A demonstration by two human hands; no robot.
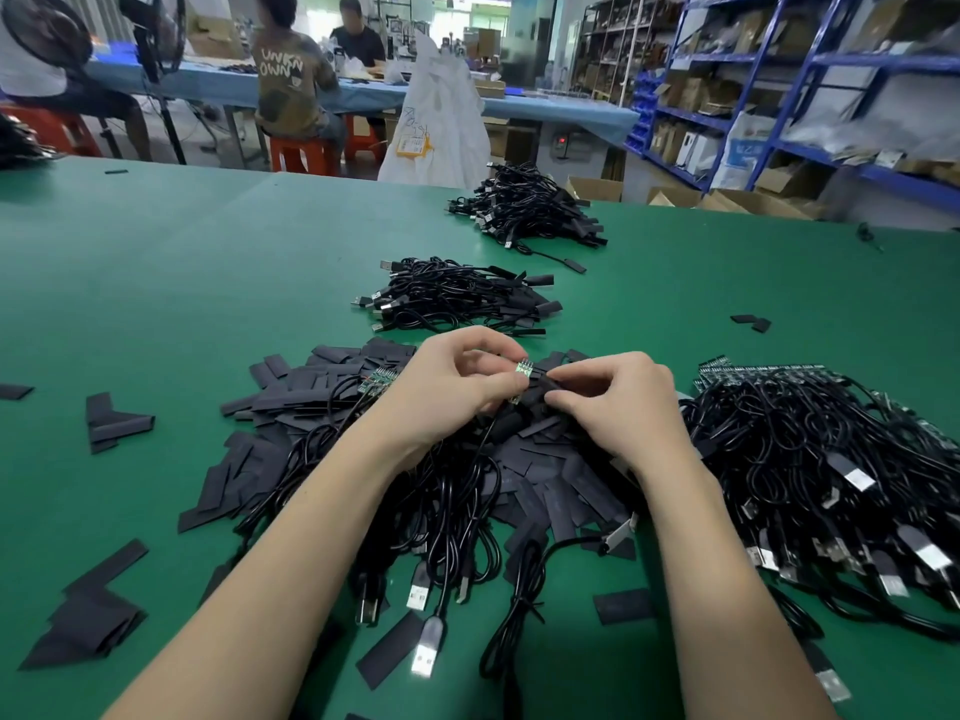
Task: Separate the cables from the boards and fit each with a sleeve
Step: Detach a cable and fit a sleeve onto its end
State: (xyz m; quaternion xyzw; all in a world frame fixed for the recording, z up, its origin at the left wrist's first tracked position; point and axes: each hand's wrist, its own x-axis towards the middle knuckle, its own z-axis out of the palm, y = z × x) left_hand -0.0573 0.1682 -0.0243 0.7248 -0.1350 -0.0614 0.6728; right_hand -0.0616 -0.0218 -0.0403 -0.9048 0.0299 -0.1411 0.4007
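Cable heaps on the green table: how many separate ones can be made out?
4: a far heap, a middle heap, a big heap at right, and cables mixed with sleeves under the hands. More may lie out of frame.

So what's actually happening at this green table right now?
A person is working at a green table. The left hand pinches a small green circuit board on the end of a cable, while the right hand holds a black sleeve right beside it. A heap of loose sleeves lies under the hands, a pile of unsleeved cables sits on the right, and two piles of sleeved cables lie farther back.
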